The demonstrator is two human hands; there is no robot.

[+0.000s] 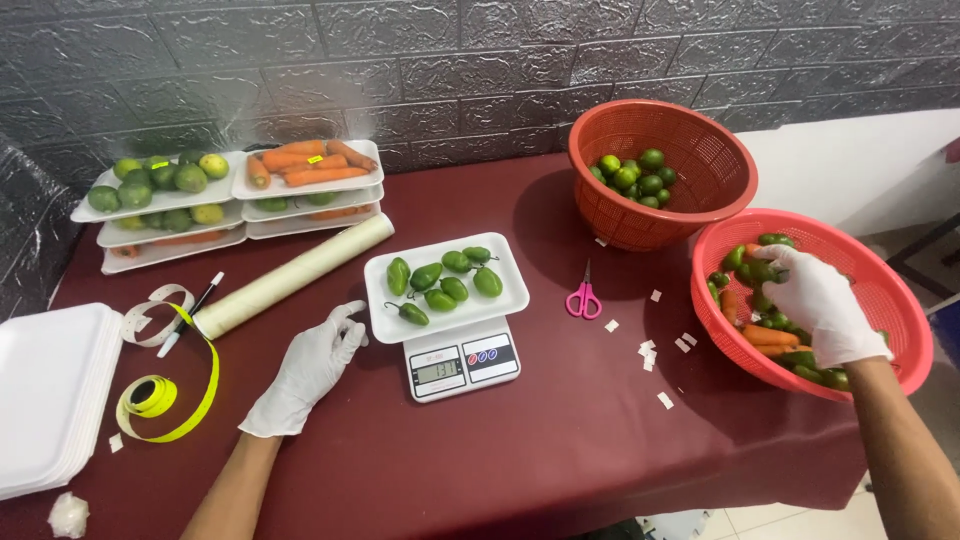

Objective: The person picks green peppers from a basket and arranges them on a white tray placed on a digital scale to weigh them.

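The fingertips of the right hand (pixel 820 305) are buried among vegetables in the near red basket (pixel 890 290); a green pepper (pixel 765 270) seems to be pinched, though the grip is hard to make out. The left hand (pixel 310 368) is laid flat and loosely spread on the tablecloth (pixel 520 450), holding nothing, just beside the white tray (pixel 445 285) on the scale (pixel 460 365). Seven green peppers (pixel 455 262) are counted on that tray. Two red baskets are seen.

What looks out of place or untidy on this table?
Small white paper scraps lie scattered on the cloth between the scissors and the near basket. Nothing looks spilled or damaged.
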